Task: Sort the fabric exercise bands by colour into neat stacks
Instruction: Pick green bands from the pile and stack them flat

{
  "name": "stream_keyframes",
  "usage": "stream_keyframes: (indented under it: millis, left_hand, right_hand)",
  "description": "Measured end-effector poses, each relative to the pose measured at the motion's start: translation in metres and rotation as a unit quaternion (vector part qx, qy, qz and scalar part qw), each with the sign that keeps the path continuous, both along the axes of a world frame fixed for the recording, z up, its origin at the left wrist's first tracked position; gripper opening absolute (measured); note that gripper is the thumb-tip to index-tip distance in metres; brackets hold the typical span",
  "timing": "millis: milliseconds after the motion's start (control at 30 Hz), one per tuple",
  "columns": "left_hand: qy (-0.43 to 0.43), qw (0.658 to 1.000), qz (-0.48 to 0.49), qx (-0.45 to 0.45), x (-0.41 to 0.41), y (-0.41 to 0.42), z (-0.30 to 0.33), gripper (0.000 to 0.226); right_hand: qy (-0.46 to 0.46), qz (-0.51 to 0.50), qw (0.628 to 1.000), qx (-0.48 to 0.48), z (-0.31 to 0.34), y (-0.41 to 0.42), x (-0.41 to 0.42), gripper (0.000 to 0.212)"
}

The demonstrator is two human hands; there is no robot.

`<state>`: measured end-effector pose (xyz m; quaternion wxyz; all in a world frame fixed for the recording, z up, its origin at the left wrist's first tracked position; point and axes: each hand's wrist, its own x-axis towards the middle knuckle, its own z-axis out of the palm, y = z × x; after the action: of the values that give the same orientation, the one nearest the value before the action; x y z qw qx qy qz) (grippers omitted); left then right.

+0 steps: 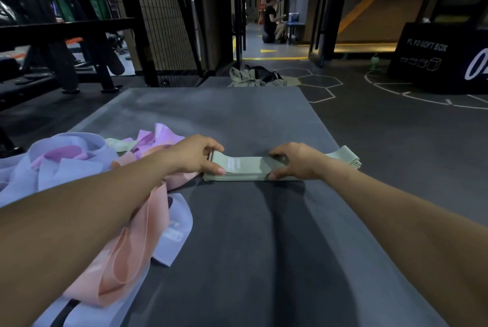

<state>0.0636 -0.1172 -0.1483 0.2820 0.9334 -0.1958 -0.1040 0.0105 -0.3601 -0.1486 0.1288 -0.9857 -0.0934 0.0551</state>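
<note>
A flat stack of pale green bands (248,168) lies across the middle of the grey mat (237,234). My left hand (196,157) grips the stack's left end, thumb on the near edge and fingers over the far edge. My right hand (293,161) pinches the stack right of its middle in the same way. The stack's right end (344,159) sticks out past my right wrist. At the left lies a loose heap of lavender bands (60,168), pink-purple bands (161,136), peach bands (134,242) and one pale green band (121,144).
A heap of clothing (254,77) lies past the mat's far end. A black plyo soft box (438,59) stands at the right. Black gym racks and a mesh wall (158,17) are at the left. A person (272,22) kneels far down the corridor.
</note>
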Motion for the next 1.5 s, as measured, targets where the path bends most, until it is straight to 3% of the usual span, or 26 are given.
stream_keyframes:
  millis: [133, 267, 333, 433, 567, 767, 900, 1133, 1333, 1500]
  left_hand:
    - [0.053, 0.995, 0.004, -0.087, -0.003, 0.000, -0.002, 0.061]
    - [0.052, 0.994, 0.008, -0.093, -0.007, 0.000, -0.003, 0.056]
    - [0.050, 0.997, 0.003, -0.063, -0.009, 0.000, 0.001, 0.063]
    - [-0.045, 0.998, -0.008, 0.050, -0.013, -0.007, 0.012, 0.080]
    - [-0.145, 0.984, -0.082, 0.063, -0.023, -0.045, 0.018, 0.081]
    - [-0.122, 0.973, -0.122, 0.154, -0.027, -0.110, -0.002, 0.085]
    - [-0.091, 0.965, -0.126, 0.212, -0.018, -0.116, -0.008, 0.061]
    - [-0.073, 0.976, -0.104, 0.175, -0.021, -0.117, -0.008, 0.058]
    - [-0.072, 0.986, -0.077, 0.128, -0.034, -0.111, 0.001, 0.078]
    - [-0.122, 0.989, -0.042, 0.071, -0.045, -0.068, 0.034, 0.058]
  right_hand:
    - [0.000, -0.001, 1.000, 0.015, 0.000, 0.002, -0.001, 0.070]
    - [0.007, -0.003, 1.000, 0.021, 0.001, 0.005, -0.002, 0.069]
    - [0.008, 0.002, 1.000, 0.019, 0.002, 0.006, -0.003, 0.070]
    - [-0.007, 0.009, 1.000, 0.022, 0.009, 0.002, -0.009, 0.081]
    - [-0.018, -0.010, 0.999, -0.028, 0.018, -0.028, -0.018, 0.089]
    - [0.007, -0.065, 0.996, -0.068, 0.013, -0.069, -0.028, 0.080]
    - [0.001, -0.051, 0.996, -0.075, 0.008, -0.075, -0.023, 0.060]
    - [-0.005, -0.037, 0.995, -0.089, 0.003, -0.076, -0.023, 0.061]
    - [-0.023, -0.048, 0.995, -0.089, 0.017, -0.063, -0.034, 0.078]
    - [-0.050, -0.051, 0.997, -0.030, 0.039, -0.021, -0.043, 0.065]
